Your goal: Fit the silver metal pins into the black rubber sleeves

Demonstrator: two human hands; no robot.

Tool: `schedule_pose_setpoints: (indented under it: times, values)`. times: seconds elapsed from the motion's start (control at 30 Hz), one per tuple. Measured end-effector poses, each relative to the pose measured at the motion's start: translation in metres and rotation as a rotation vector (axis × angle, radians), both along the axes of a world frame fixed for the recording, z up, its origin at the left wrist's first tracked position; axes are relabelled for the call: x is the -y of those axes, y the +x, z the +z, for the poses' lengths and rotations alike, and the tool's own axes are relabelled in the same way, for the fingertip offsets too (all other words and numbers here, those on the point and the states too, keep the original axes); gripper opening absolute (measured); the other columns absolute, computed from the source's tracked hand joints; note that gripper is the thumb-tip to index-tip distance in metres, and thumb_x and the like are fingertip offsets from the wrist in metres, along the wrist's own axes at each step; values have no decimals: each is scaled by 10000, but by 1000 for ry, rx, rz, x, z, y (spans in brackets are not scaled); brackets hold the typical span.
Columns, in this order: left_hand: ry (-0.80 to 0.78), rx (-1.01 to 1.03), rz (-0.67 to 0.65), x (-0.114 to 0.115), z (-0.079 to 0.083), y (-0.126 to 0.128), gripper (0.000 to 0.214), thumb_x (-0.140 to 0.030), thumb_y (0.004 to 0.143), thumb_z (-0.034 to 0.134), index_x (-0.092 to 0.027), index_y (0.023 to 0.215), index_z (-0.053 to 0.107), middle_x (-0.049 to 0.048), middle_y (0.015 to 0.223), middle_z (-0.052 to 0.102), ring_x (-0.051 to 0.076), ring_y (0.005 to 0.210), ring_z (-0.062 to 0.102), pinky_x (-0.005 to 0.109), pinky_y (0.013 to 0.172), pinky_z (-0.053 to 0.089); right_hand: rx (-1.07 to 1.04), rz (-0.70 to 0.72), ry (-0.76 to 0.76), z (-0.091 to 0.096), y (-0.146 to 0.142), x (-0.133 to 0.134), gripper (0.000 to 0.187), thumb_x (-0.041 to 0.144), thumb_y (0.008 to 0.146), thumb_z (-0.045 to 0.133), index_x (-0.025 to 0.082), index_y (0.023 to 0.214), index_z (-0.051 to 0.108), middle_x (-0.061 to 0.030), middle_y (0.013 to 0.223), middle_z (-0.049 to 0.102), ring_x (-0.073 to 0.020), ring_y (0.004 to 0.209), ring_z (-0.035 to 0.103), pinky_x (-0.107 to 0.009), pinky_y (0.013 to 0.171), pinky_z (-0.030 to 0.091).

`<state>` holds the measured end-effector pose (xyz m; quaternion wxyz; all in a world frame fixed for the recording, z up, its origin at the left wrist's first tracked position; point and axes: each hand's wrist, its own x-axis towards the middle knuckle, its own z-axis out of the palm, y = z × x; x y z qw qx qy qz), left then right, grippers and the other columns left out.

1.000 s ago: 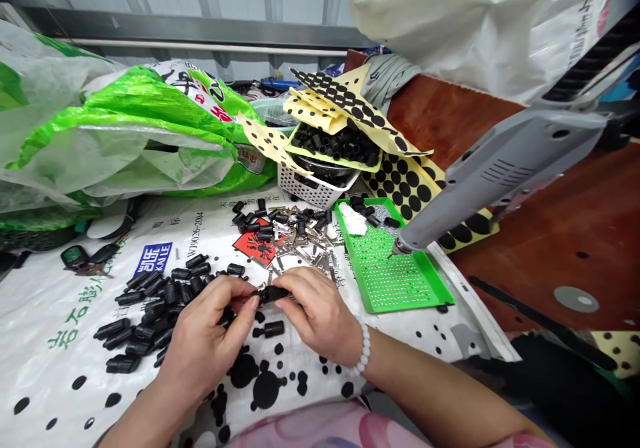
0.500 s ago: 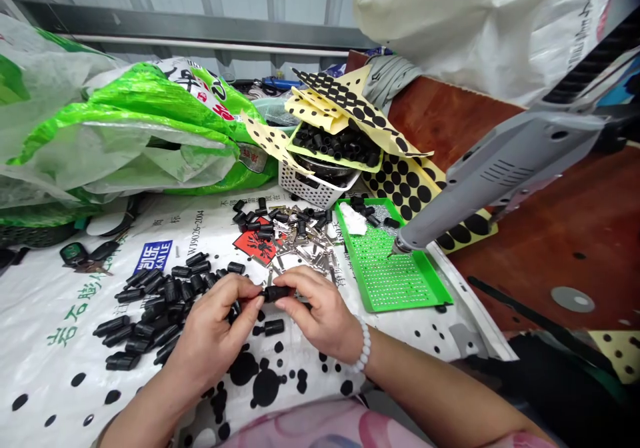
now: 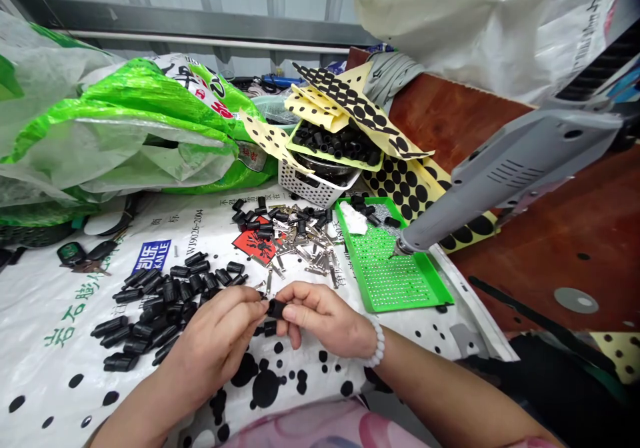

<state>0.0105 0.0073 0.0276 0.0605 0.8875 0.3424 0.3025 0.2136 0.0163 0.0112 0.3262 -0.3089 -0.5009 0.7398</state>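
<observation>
My left hand (image 3: pixel 220 341) and my right hand (image 3: pixel 325 318) meet over the white sack sheet, both pinching one small black plastic cap (image 3: pixel 276 309) between thumbs and fingertips. A pile of black caps (image 3: pixel 155 308) lies just left of my left hand. Beyond my hands lies a scatter of small metal pieces (image 3: pixel 305 245) mixed with more black caps. One more black cap (image 3: pixel 270 329) rests on the sheet right under my hands.
A green perforated tray (image 3: pixel 395 275) sits to the right, with the tip of a grey power tool (image 3: pixel 500 175) over it. Behind are a white basket (image 3: pixel 313 185) with a green tray of black tubes, yellow dotted sheets (image 3: pixel 350 101), and green-white sacks (image 3: pixel 125 128).
Both hands have drawn slightly toward me and down, keeping hold of the black cap; the cap is now turned more end-on between the fingers.
</observation>
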Motion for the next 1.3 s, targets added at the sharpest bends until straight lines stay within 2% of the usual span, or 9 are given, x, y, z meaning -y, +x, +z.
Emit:
schedule_pose_setpoints:
  times: [0.2, 0.4, 0.47, 0.57, 0.77, 0.9, 1.0, 1.17, 1.3]
  values:
    - [-2, -49, -73, 4, 3, 2, 238, -5, 829, 437, -145, 988, 545, 71, 916, 573, 139, 843, 559, 238, 735, 479, -45, 122, -76, 2, 6, -1, 331, 439, 800, 566, 117, 874, 544, 0, 645, 609, -35, 424, 506, -165, 437, 381]
    - [-70, -29, -27, 5, 3, 8, 145, -64, 855, 455, -164, 944, 510, 53, 874, 568, 136, 817, 550, 235, 710, 473, 54, -39, -10, 3, 4, 5, 213, 307, 784, 593, 128, 892, 553, 16, 666, 577, -42, 488, 487, -178, 484, 399]
    - [-107, -9, -27, 5, 3, 10, 137, -69, 861, 450, -172, 936, 499, 46, 858, 572, 131, 797, 554, 234, 697, 471, 95, -99, 69, 3, 3, 7, 188, 257, 776, 591, 135, 914, 553, 22, 681, 556, -58, 531, 493, -197, 514, 420]
    - [-174, 54, -2, 6, 1, 13, 121, -76, 862, 447, -182, 906, 488, 37, 835, 572, 128, 774, 565, 234, 679, 468, 218, -176, 302, 4, 3, 8, 149, 216, 797, 566, 147, 929, 569, 30, 664, 530, -81, 577, 494, -222, 560, 428]
    - [-350, 227, 116, 7, -3, 18, 47, -153, 848, 491, -192, 843, 519, 33, 818, 602, 145, 755, 588, 258, 671, 463, 372, -327, 736, 4, 5, 10, 132, 196, 824, 555, 157, 949, 574, -34, 806, 592, -131, 701, 550, -276, 659, 475]
    - [-721, 465, 215, 6, -2, 23, 121, -274, 833, 525, -183, 757, 550, 4, 678, 582, 126, 606, 547, 242, 558, 449, 369, -404, 997, 1, 4, 11, 134, 165, 846, 528, 135, 973, 559, -84, 850, 609, -164, 801, 576, -299, 708, 505]
    - [-1016, 641, 223, 3, 0, 26, 174, -324, 801, 568, -177, 710, 553, -12, 600, 567, 117, 564, 525, 235, 538, 438, 408, -407, 1138, 1, 4, 11, 153, 127, 851, 499, 111, 995, 549, -121, 893, 614, -179, 854, 579, -318, 748, 514]
    - [-1157, 734, 202, 2, -1, 28, 184, -336, 779, 597, -178, 693, 554, -26, 567, 565, 107, 565, 518, 228, 566, 427, 497, -409, 1227, -1, 5, 11, 174, 142, 868, 465, 146, 1023, 544, -112, 935, 617, -187, 876, 580, -344, 743, 527]
    - [-1055, 639, 262, 4, 2, 29, 179, -340, 780, 587, -174, 724, 553, -16, 618, 576, 108, 571, 513, 226, 549, 422, 424, -413, 1083, -1, 5, 9, 153, 168, 857, 512, 148, 1000, 561, -93, 873, 625, -173, 819, 593, -312, 708, 523]
